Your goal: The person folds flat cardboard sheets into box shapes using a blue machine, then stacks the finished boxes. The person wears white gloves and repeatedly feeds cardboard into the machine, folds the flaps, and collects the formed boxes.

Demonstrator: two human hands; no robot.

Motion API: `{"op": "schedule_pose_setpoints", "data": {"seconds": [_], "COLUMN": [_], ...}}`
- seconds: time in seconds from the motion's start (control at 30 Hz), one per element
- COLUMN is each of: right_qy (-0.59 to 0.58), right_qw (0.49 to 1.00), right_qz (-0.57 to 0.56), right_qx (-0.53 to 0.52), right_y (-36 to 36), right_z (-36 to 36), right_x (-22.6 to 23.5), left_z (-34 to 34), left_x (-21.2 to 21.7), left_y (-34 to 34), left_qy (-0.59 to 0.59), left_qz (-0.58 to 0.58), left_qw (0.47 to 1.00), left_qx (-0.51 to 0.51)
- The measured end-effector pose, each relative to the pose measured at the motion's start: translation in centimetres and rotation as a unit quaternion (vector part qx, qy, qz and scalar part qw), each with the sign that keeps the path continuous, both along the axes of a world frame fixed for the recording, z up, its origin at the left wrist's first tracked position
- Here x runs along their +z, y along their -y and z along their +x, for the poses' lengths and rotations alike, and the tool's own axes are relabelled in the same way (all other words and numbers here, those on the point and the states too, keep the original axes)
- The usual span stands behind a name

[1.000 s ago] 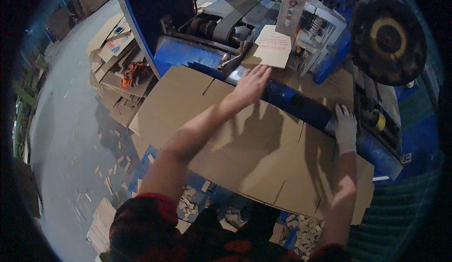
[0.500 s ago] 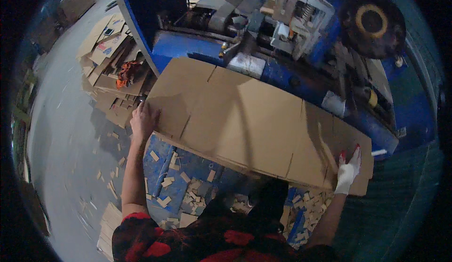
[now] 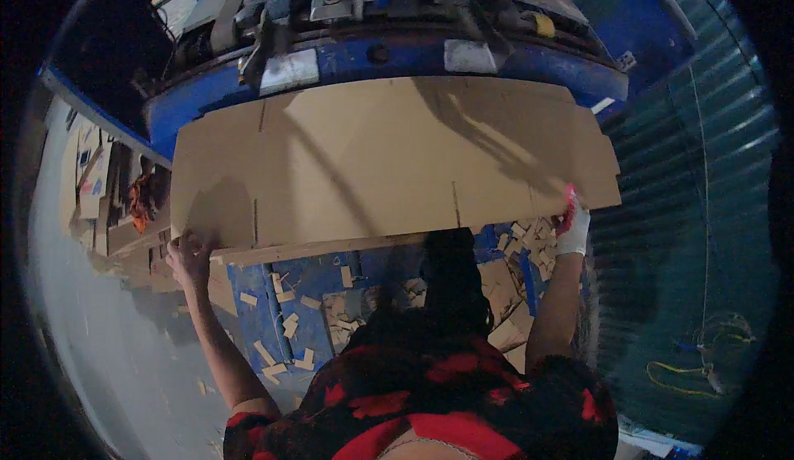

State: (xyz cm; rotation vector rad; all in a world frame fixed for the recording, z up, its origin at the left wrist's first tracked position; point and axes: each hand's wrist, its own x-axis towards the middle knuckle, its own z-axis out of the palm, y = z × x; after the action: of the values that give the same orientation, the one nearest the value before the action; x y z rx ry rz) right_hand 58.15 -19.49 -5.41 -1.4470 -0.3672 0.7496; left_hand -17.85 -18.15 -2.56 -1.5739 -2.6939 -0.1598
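A wide sheet of brown slotted cardboard [image 3: 372, 162] lies across in front of me, against the blue front of a machine [image 3: 380, 51]. Along its near side a second cardboard edge shows underneath. My bare left hand [image 3: 190, 253] grips the near left corner, fingers closed over the edge. Near the right end, my right hand [image 3: 573, 224] holds the near edge. It wears a white glove with red-pink fingertips, and part of the fingers is hidden by the board. Short dark slots run in from the board's long edges.
On the left floor lies a pile of flattened cardboard [image 3: 98, 183] with an orange tangled bundle [image 3: 145, 200]. Cardboard scraps [image 3: 289, 325] litter the blue surface below. A dark green corrugated wall [image 3: 662, 228] stands at right, with a yellow cord [image 3: 682, 390] near it.
My view has swung to the right, and the cardboard now runs nearly level across it. My right hand has gone from lying on the board's top to gripping its near edge. The left stays at its corner.
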Motion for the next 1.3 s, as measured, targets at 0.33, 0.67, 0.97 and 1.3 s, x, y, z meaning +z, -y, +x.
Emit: {"op": "schedule_pose_setpoints", "data": {"seconds": [0.33, 0.67, 0.97, 1.3], "right_qy": [0.339, 0.792, 0.838, 0.849], "right_qw": [0.934, 0.401, 0.411, 0.411], "right_qz": [-0.037, 0.009, 0.097, 0.155], "right_qx": [0.111, 0.460, 0.347, 0.292], "right_y": [1.9, -1.0, -9.7, -25.1], "right_z": [-11.8, -19.5, -18.6, -18.2], "right_x": [9.3, 10.8, 10.0, 6.6], "left_z": [1.0, 15.6, 18.2, 18.3], "left_x": [1.9, 5.3, 4.7, 2.7], "left_y": [-0.3, 0.1, -10.1, -25.1], "left_qy": [0.139, 0.392, 0.170, 0.094], "left_qz": [0.154, 0.200, 0.275, 0.277], "left_qw": [0.978, 0.861, 0.830, 0.846], "left_qx": [-0.011, -0.256, -0.454, -0.445]}}
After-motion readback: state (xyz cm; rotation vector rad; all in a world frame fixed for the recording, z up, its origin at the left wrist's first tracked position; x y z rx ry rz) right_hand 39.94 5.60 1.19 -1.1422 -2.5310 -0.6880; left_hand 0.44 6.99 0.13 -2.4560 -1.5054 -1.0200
